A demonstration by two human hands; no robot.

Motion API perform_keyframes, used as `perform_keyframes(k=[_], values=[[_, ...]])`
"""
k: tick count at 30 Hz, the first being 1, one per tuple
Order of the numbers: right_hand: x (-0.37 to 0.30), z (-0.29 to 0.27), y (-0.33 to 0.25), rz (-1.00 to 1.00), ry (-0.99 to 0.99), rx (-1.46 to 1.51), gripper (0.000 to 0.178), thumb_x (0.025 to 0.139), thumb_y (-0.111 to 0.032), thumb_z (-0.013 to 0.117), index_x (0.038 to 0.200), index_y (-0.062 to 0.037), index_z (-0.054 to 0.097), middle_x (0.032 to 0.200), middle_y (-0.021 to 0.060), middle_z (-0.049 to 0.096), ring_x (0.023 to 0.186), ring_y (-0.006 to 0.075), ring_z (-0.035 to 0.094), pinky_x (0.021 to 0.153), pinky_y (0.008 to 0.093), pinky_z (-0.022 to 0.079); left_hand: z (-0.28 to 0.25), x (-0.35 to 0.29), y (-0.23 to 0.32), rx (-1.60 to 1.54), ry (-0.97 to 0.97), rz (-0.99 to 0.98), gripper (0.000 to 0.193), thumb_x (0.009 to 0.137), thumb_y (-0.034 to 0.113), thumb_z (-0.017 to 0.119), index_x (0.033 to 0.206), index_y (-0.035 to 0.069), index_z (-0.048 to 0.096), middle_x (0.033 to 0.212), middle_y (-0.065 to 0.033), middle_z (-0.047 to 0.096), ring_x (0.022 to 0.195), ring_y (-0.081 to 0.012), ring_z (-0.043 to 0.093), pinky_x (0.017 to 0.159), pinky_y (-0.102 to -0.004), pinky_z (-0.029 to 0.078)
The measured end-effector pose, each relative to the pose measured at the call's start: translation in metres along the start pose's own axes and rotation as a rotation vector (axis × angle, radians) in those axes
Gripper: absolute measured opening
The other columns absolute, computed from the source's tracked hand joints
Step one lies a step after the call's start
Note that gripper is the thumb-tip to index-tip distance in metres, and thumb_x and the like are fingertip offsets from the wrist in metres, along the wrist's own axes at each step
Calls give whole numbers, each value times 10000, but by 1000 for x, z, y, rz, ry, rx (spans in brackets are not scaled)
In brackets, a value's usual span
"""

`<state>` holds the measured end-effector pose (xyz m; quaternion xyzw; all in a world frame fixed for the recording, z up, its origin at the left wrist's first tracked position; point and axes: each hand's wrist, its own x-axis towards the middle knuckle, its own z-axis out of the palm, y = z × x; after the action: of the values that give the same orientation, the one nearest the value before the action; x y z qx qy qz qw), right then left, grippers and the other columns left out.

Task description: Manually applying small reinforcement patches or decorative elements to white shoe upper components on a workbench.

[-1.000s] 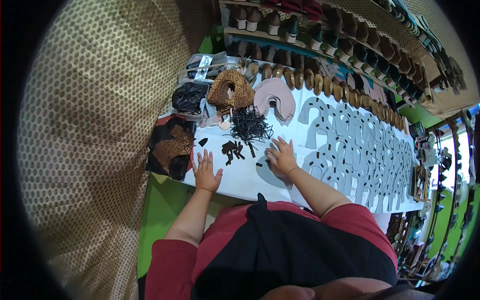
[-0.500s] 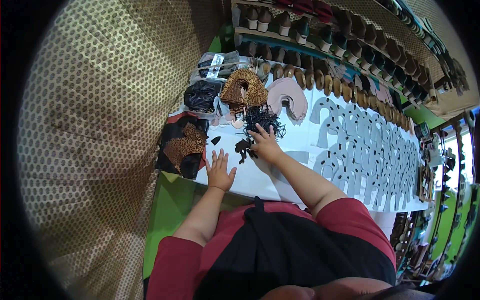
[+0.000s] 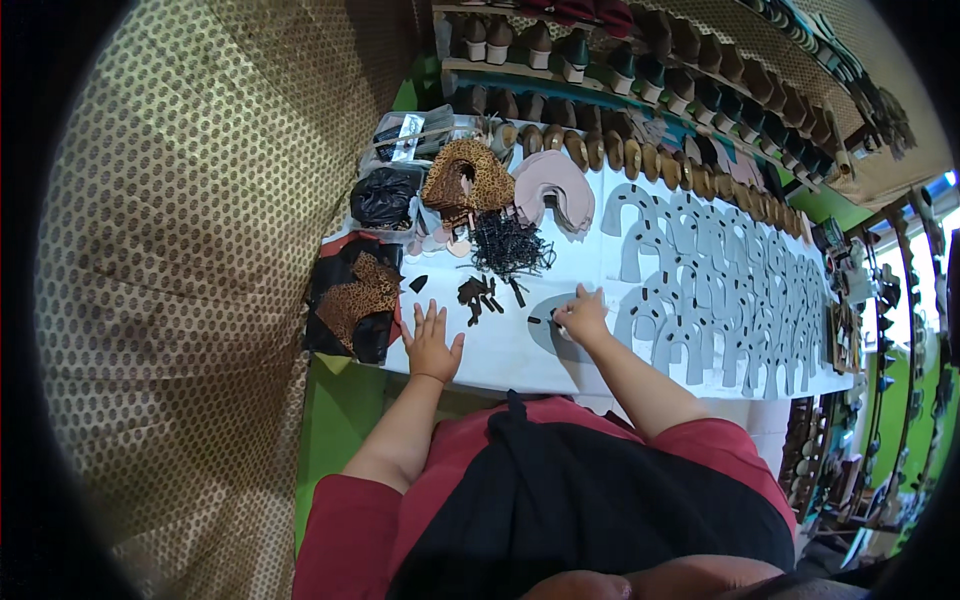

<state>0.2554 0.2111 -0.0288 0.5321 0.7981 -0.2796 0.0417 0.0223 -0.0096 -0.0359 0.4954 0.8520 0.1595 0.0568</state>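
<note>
My left hand (image 3: pixel 432 345) lies flat on the white tabletop near its front edge, fingers spread, holding nothing. My right hand (image 3: pixel 583 315) is over a grey curved shoe-upper piece (image 3: pixel 567 345), fingers bent, with a dark bit at the fingertips that looks like a small black strip. Another small black strip (image 3: pixel 534 320) lies on that piece's left side. Between the hands and farther back is a small heap of black strips (image 3: pixel 478 297), with a larger tangle of thin black straps (image 3: pixel 510 246) behind it. A pointed black scrap (image 3: pixel 418 284) lies beyond my left hand.
Rows of grey U-shaped pieces (image 3: pixel 690 340) with black strips cover the table's right side. Leopard-print pieces (image 3: pixel 445 195) and stacked pink pieces (image 3: pixel 560 185) lie at the back. A black bag (image 3: pixel 385 197) and shoe lasts (image 3: pixel 650 168) stand behind; a patterned curtain (image 3: pixel 220 250) hangs left.
My right hand has moved right and nearer, from the black strip heap to the grey piece. My left hand stays on the table. The view has shifted slightly.
</note>
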Motion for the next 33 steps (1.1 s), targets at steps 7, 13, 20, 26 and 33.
perform_keyframes(k=[7, 13, 20, 26, 33], values=[[-33, 26, 4, 71, 36, 59, 211, 764, -325, 697, 897, -196, 798, 1630, 150, 220, 1474, 528, 59, 1119, 728, 138, 1, 0, 2, 17, -14, -13, 635, 888, 384, 598, 1429, 75, 479, 1587, -117, 331, 1514, -336, 157, 1187, -599, 36], [-36, 36, 3, 58, 144, 63, 167, 757, -277, 694, 827, -153, 783, 1617, 171, 247, 1472, 529, 87, 1117, 729, 141, 3, -1, 3, 27, -5, -18, 624, 887, 378, 597, 1422, 75, 489, 1585, -116, 336, 1513, -337, 160, 1189, -596, 42], [-44, 36, 10, 14, 195, 77, 197, 769, -277, 716, 924, -164, 760, 1581, 197, 310, 1467, 493, 174, 1122, 722, 132, 3, -1, 5, 57, -3, -17, 612, 885, 370, 594, 1417, 82, 494, 1591, -115, 324, 1514, -339, 154, 1187, -595, 40], [-68, 18, 36, -397, 310, 66, 302, 845, -344, 707, 1123, -228, 722, 1565, 182, 320, 1467, 482, 163, 1107, 738, 146, 4, -4, 5, 108, -4, 37, 601, 883, 398, 594, 1407, 117, 506, 1606, -99, 291, 1516, -340, 144, 1173, -629, 33], [-79, 16, 51, -553, 135, -267, 544, 892, -466, 624, 1408, -318, 540, 1621, 137, 209, 1509, 422, 65, 1133, 719, 62, 7, -4, 40, 98, -140, 304, 606, 821, 393, 659, 1364, 149, 550, 1614, -138, 256, 1494, -437, 149, 1133, -697, -27]])
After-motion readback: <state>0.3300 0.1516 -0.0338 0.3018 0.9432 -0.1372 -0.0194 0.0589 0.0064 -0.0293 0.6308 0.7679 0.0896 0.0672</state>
